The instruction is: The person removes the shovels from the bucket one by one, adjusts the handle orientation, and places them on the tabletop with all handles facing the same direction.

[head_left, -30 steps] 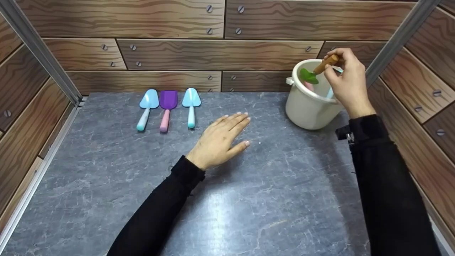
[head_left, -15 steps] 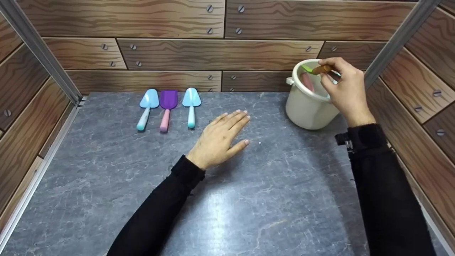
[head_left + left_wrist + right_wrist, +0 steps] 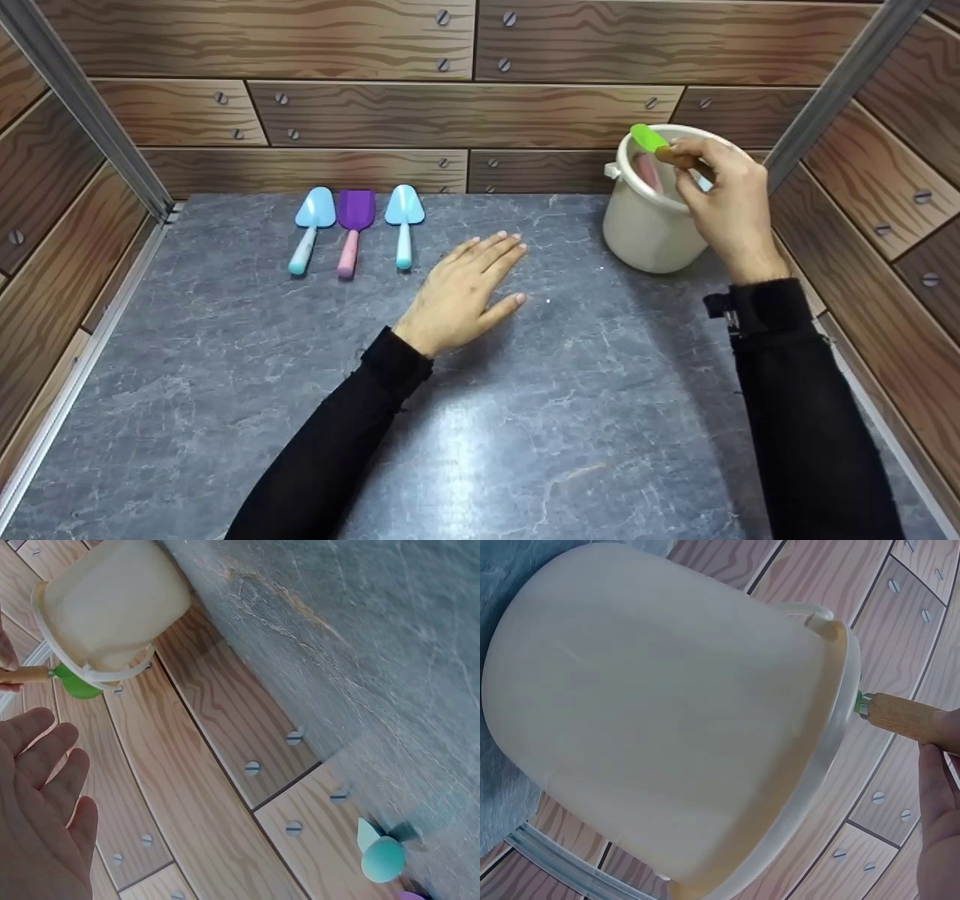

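Note:
My right hand (image 3: 727, 199) pinches the wooden handle of a small green trowel (image 3: 646, 138) over the mouth of a cream bucket (image 3: 652, 236). In the right wrist view the wooden handle (image 3: 904, 716) sticks out past the bucket's rim, with fingers and thumb on it. Inside the bucket a pink handle (image 3: 646, 171) leans on the wall, and a bit of light blue shows beside my hand. My left hand (image 3: 469, 296) lies palm down over the table's middle, fingers straight, holding nothing. In the left wrist view the green blade (image 3: 77, 682) shows by the bucket's rim.
Left of my left hand lie a light blue trowel (image 3: 315, 210), a purple shovel (image 3: 355, 210) with a pink handle, and another light blue trowel (image 3: 405, 206), in a row. Wood-patterned walls (image 3: 360, 116) stand behind and at both sides of the grey table (image 3: 225, 390).
My right hand has drawn back slightly towards me, and the green blade has swung from pointing down into the bucket up to its rim. My left hand has stayed still.

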The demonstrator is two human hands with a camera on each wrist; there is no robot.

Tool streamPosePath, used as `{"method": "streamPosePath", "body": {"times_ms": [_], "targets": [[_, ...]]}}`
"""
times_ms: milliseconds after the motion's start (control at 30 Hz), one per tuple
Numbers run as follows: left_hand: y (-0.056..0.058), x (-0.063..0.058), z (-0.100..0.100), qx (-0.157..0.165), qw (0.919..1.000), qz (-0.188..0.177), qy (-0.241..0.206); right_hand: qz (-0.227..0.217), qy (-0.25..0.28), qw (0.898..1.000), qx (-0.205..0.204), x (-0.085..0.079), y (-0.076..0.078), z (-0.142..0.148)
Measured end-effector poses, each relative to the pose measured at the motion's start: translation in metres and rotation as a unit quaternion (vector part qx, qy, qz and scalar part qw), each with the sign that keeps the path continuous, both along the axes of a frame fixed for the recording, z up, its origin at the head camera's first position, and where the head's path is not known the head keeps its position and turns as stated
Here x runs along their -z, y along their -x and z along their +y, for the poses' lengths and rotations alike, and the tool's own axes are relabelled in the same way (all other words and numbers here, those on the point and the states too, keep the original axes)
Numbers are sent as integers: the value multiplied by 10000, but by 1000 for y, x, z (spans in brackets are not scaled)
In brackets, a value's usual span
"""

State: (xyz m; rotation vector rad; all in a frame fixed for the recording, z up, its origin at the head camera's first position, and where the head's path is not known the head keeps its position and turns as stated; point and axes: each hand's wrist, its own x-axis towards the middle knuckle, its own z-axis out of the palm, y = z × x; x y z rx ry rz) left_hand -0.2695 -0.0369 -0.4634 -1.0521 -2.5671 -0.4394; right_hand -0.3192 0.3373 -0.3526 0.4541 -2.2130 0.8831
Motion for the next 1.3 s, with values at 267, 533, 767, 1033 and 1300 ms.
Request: {"method": "streamPosePath", "body": {"times_ms": [267, 533, 767, 1033, 1300], "targets": [[1, 1, -1, -35, 10000, -52, 5, 161, 35, 9997, -157, 10, -4, -9], [1, 1, -2, -41, 9999, -110, -69, 146, -89, 9998, -51, 21, -12, -21], [1, 1, -4, -87, 9997, -221, -51, 230, -118, 9996, -150, 31, -19, -34], [2, 1, -5, -73, 9998, -161, -68, 336, -307, 9980, -431, 39, -25, -48], [3, 1, -4, -84, 9999, -116, -78, 351, -360, 9953, -825, 51, -29, -60]]}}
